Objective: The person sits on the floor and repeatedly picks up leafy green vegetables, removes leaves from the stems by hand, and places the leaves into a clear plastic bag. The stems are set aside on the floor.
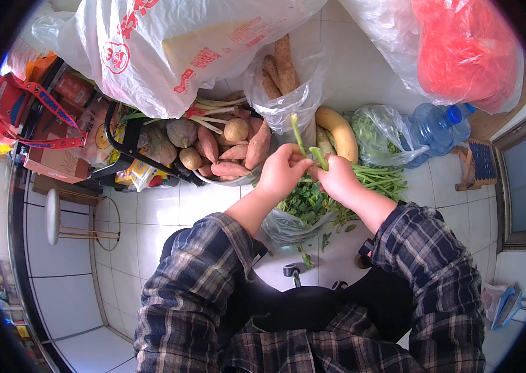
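My left hand [286, 169] is closed on a green vegetable stem [296, 133] that points up and away. Beside it, my right hand [337, 176] grips a second piece of green stem [319, 158]; the fingertips of both hands nearly meet. Whether the two pieces join behind the fingers is hidden. Below the hands, leafy greens [301, 200] lie partly on a clear plastic bag [291, 228] on the tiled floor. A bundle of cut green stems [379, 181] spreads out to the right of my right hand. Loose leaves [306, 257] lie nearer to me.
Beyond the hands are a tub of sweet potatoes [231, 169], a bag of long brown roots [286, 70], a yellow squash [342, 133] and blue plastic bottles [435, 126]. A large white plastic bag [151, 56] hangs over the upper left. A small stool [477, 165] stands right.
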Demonstrator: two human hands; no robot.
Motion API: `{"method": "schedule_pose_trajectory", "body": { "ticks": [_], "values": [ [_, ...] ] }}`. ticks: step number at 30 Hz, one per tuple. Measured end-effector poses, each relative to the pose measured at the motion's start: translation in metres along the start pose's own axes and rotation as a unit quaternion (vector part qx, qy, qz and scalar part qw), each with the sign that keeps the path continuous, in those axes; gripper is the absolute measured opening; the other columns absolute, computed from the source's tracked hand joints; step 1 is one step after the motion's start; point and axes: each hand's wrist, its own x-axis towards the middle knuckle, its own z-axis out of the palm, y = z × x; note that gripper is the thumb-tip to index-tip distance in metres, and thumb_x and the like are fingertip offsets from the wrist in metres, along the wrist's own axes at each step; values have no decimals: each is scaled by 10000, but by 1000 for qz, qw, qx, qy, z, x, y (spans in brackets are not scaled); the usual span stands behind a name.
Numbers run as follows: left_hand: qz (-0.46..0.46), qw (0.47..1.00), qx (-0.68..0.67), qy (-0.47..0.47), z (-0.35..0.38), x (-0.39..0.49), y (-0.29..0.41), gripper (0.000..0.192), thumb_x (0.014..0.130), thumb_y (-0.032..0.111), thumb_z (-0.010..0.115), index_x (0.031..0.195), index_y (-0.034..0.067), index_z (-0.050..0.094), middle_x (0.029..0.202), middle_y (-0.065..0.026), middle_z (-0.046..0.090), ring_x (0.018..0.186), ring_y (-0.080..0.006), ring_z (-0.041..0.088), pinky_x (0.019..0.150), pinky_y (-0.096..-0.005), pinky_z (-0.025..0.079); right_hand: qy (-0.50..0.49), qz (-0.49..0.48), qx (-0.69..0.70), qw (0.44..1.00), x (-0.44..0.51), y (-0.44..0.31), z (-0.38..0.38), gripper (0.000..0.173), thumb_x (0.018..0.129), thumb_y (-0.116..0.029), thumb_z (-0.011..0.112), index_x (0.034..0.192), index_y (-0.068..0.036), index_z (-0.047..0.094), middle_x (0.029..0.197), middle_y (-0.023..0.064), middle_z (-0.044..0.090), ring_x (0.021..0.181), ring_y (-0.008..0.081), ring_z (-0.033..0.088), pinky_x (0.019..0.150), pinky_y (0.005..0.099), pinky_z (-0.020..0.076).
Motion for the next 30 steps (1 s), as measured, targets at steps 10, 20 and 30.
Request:
{"method": "schedule_pose_trajectory", "body": {
  "ticks": [10,20,30],
  "values": [
    [-34,999,25,-13,6,0,-2,158,845,42,592,945,-9,480,722,-144,612,667,-287,631,604,-383,489,40,35,7,999,-1,-8,2,264,901,-135,590,1065,68,554,689,113,620,502,194,608,494,320,494],
    [-35,997,74,5,-15,5,-9,174,863,44,562,1014,8,483,825,-161,588,688,-295,609,638,-385,494,39,65,21,997,12,15,-19,359,866,-227,670,987,81,531,685,79,610,488,144,579,450,297,469],
    [22,965,208,-156,-8,-10,-1,253,811,108,634,1047,28,593,820,-131,633,769,-283,622,694,-368,486,22,-46,142,989,-3,-11,-15,166,892,-167,635,920,-13,580,694,-2,539,496,68,458,445,227,380]
  ]
}}
